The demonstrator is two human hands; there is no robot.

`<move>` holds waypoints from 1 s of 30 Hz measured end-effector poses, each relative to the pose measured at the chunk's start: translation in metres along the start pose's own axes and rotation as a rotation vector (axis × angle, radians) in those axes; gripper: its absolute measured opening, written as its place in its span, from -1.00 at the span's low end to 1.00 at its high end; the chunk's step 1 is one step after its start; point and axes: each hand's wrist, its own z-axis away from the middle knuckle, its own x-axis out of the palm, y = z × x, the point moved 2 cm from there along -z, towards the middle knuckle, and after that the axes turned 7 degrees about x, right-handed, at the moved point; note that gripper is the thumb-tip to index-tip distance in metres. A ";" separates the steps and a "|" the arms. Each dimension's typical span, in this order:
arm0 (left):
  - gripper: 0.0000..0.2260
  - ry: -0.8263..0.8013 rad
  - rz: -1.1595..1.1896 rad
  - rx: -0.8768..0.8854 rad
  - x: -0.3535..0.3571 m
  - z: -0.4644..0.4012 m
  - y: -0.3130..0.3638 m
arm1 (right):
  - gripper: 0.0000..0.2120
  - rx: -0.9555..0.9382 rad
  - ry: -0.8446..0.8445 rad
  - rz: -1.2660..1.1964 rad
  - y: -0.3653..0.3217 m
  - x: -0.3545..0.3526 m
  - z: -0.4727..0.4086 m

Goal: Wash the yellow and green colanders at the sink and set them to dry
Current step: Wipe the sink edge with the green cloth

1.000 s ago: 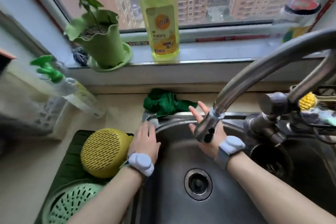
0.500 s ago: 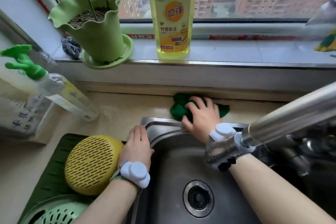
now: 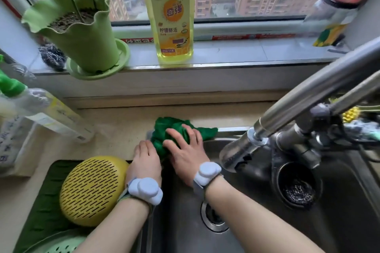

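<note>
Compared with a second ago: right hand (image 3: 186,151) no longer raised under the tap (image 3: 244,147), now lowered on the green cloth (image 3: 174,129) at the back corner of the sink (image 3: 267,232), fingers spread and slightly bent over the cloth, pressing it; whether really gripping, cannot tell. Left hand (image 3: 146,160) moved little, resting at the sink's left rim with fingers straight and together, fingertips touching the cloth's edge. Yellow colander (image 3: 92,191) lying upside down on the dark green draining mat (image 3: 41,211), just beside the left wrist; green colander (image 3: 57,246) at the bottom edge, also on the mat, only partly visible. Probably both already washed and set to dry; the reach for the cloth looks like wiping up or drying hands, so task near its end. Readable writing: on the yellow detergent bottle (image 3: 171,16) at the windowsill, orange logo with 奇强, below it characters like 柠檬鲜活; other print too blurred.
</note>
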 end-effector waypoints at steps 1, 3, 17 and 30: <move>-0.13 0.048 -0.027 0.015 0.001 -0.001 -0.002 | -0.64 -0.026 -0.028 0.000 -0.005 0.004 0.000; -0.17 0.027 -0.033 0.004 0.002 0.001 -0.002 | -0.69 0.035 0.068 0.067 0.031 0.013 0.002; -0.32 0.253 0.118 -0.002 0.020 0.029 0.015 | -0.35 0.908 0.222 -0.425 0.097 -0.040 0.026; -0.57 0.205 0.591 -0.338 0.038 0.159 0.012 | -0.71 0.498 -0.139 -0.366 -0.063 0.022 0.003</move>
